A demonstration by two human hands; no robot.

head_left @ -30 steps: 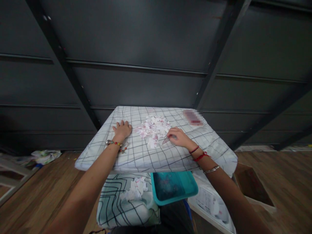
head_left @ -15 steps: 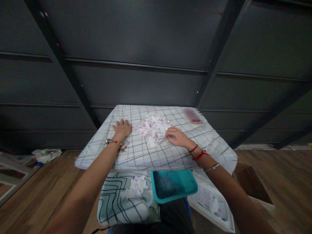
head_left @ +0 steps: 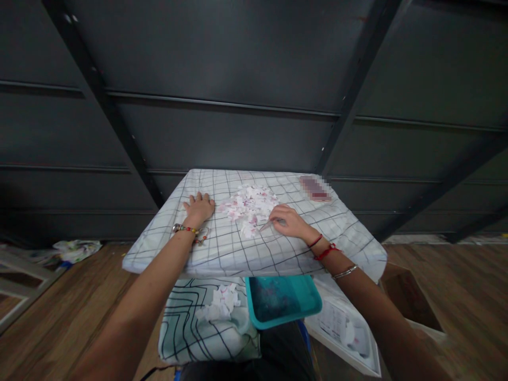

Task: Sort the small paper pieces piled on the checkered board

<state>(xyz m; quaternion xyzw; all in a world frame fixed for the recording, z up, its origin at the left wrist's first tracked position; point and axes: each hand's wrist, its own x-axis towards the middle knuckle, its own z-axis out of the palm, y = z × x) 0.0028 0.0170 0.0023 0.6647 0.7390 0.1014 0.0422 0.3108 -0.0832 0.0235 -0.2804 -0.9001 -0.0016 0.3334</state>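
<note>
My left hand [head_left: 199, 208] lies flat on the white checked cloth [head_left: 222, 259], fingers spread, holding nothing. To its right is a loose heap of small white paper scraps [head_left: 254, 201] with pink and purple marks. At the heap's near right side, my right hand [head_left: 289, 220] is closed around slim pointed tweezers [head_left: 266, 226]. Their tip points left and down, close to the nearest scraps. Whether a scrap is between the tips is too small to tell.
A pixelated reddish object [head_left: 315, 189] lies at the cloth's far right. Below the near edge are a teal tray [head_left: 283, 320], more scraps [head_left: 224, 301] on a green patterned cloth [head_left: 178, 333], and a white box [head_left: 367, 365]. A dark panelled wall [head_left: 230, 137] stands behind.
The tweezers have turned slightly in my right hand and show more clearly. Both hands stay in the same places, and the heap looks the same.
</note>
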